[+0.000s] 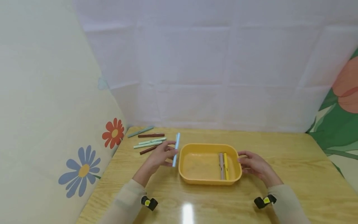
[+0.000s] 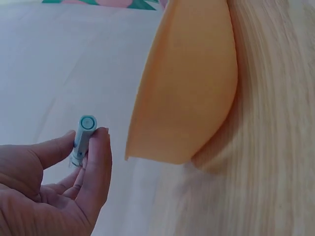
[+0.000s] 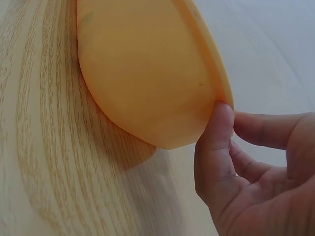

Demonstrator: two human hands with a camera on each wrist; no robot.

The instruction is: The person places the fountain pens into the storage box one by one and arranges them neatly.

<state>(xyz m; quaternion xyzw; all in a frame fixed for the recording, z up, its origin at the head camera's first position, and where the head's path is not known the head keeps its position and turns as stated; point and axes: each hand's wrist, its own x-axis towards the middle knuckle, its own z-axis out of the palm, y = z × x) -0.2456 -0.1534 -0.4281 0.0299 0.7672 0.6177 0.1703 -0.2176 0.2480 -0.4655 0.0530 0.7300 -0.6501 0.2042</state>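
Observation:
My left hand (image 1: 160,157) pinches a light blue pen (image 1: 176,150) between thumb and fingers, just left of a yellow plastic tray (image 1: 207,181). In the left wrist view the pen (image 2: 84,135) points its round end at the camera, apart from the tray's wall (image 2: 187,93). At the tray's right end, my right hand (image 1: 255,165) holds the rim, with thumb and a finger at the edge (image 3: 224,93) in the right wrist view. Inside the tray, toward its right side, a greyish-purple pen (image 1: 222,166) and a yellow pen (image 1: 226,166) lie side by side.
Left of the tray lie several pens: a grey-green one (image 1: 140,131), a dark red one (image 1: 151,135), pale green ones (image 1: 148,145) and another dark red one (image 1: 148,150) partly near my left hand. A white sheet (image 1: 195,102) hangs behind the wooden table (image 1: 279,146).

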